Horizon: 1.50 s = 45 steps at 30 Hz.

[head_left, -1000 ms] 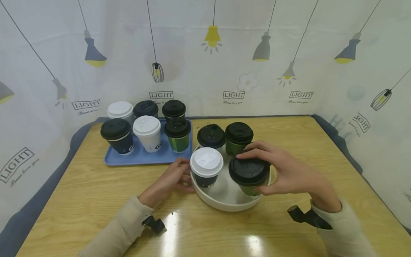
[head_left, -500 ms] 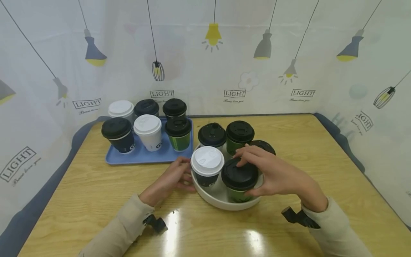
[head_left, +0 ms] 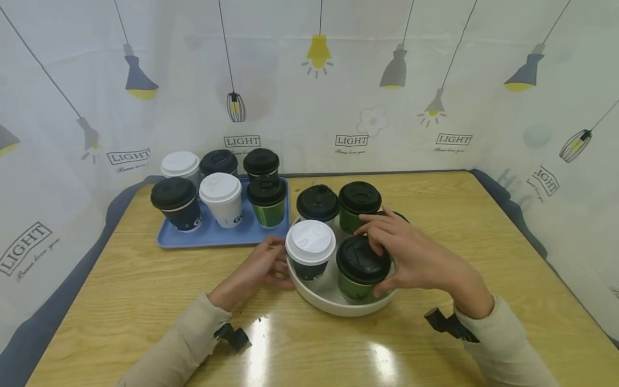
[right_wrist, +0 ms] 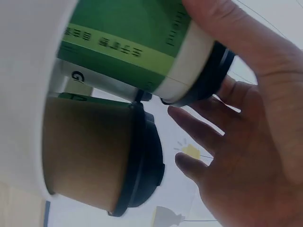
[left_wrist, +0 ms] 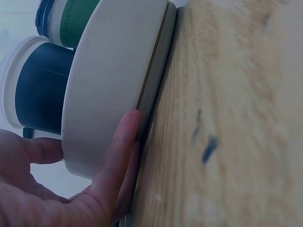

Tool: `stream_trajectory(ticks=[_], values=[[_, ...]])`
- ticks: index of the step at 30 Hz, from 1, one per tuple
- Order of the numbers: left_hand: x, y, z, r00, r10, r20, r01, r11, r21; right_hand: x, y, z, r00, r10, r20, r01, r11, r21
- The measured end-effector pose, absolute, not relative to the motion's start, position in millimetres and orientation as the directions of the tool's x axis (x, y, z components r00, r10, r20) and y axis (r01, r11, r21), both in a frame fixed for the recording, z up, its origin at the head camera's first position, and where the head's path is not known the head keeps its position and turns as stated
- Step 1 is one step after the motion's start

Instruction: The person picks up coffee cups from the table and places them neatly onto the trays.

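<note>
My right hand [head_left: 411,252] holds a green cup [head_left: 355,287] with a black lid [head_left: 362,262], upright at the near right of a round white tray [head_left: 333,307]. In the right wrist view, the thumb [right_wrist: 222,16] lies along this cup's side; one finger is behind the lid and others stand apart from it. My left hand [head_left: 261,266] grips the tray's left side; in the left wrist view, its fingers [left_wrist: 125,132] touch the wall and rim. Beside the held cup stands a dark cup with a white lid [head_left: 311,242]. Two black-lidded cups [head_left: 317,203] are behind them.
A brown cup [right_wrist: 87,146] with a black lid stands by the right hand, mostly hidden by it in the head view. To the left, a blue tray [head_left: 213,243] bears several lidded cups. A lamp-print curtain [head_left: 290,80] hangs behind the wooden table [head_left: 145,301].
My right hand has shifted left with the green cup, and its fingers have moved slightly on the lid. A dark lid behind that hand has come partly into view. The left hand stays put.
</note>
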<state>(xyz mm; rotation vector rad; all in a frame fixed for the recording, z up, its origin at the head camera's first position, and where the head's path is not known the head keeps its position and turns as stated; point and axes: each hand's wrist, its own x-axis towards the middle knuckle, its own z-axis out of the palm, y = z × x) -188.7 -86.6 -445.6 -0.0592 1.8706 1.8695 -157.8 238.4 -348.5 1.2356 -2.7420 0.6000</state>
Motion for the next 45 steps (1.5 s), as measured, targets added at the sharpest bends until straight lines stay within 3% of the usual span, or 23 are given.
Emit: stream_trajectory(ticks=[4, 7, 10, 12, 14, 16, 18, 20, 22, 24, 37, 45], values=[[-188, -87, -444, -0.879, 0.308, -0.365, -0.362, 0.068, 0.930, -153, 244, -340, -0.698, -0.694, 0.175, -0.701, 0.613, -0.365], [-188, -86, -444, -0.878, 0.308, -0.365, -0.363, 0.069, 0.929, -150, 259, -330, -0.706, -0.667, 0.239, -0.695, 0.585, -0.419], [-187, -87, -443, -0.876, 0.306, -0.372, -0.369, 0.071, 0.927, -154, 280, -322, -0.744, -0.537, 0.397, -0.668, 0.588, -0.456], [-186, -87, -442, -0.875, 0.306, -0.375, -0.372, 0.071, 0.926, -161, 297, -321, -0.813, -0.420, 0.404, -0.582, 0.622, -0.524], [-186, -88, -442, -0.872, 0.310, -0.378, -0.375, 0.073, 0.924, -171, 313, -325, -0.900, -0.337, 0.276, -0.435, 0.641, -0.633], [-185, -90, -442, -0.872, 0.309, -0.380, -0.377, 0.071, 0.924, -181, 327, -335, -0.938, -0.346, 0.022, -0.253, 0.642, -0.724], [-184, -92, -442, -0.863, 0.325, -0.387, -0.383, 0.080, 0.920, -189, 337, -350, -0.880, -0.400, -0.255, -0.075, 0.648, -0.758], [-184, -93, -441, -0.853, 0.338, -0.398, -0.393, 0.087, 0.915, -196, 340, -365, -0.769, -0.465, -0.439, 0.043, 0.647, -0.761], [-183, -94, -441, -0.843, 0.352, -0.407, -0.400, 0.096, 0.911, -200, 338, -379, -0.679, -0.518, -0.520, 0.118, 0.623, -0.773], [-183, -94, -440, -0.838, 0.364, -0.406, -0.400, 0.098, 0.911, -202, 333, -388, -0.646, -0.544, -0.536, 0.150, 0.598, -0.788], [-181, -89, -433, -0.838, 0.386, -0.385, -0.382, 0.087, 0.920, -207, 328, -408, -0.608, -0.611, -0.507, 0.159, 0.532, -0.831], [-192, -69, -437, -0.866, 0.358, -0.350, -0.373, 0.006, 0.928, -216, 342, -413, -0.687, -0.524, -0.504, 0.236, 0.495, -0.836]])
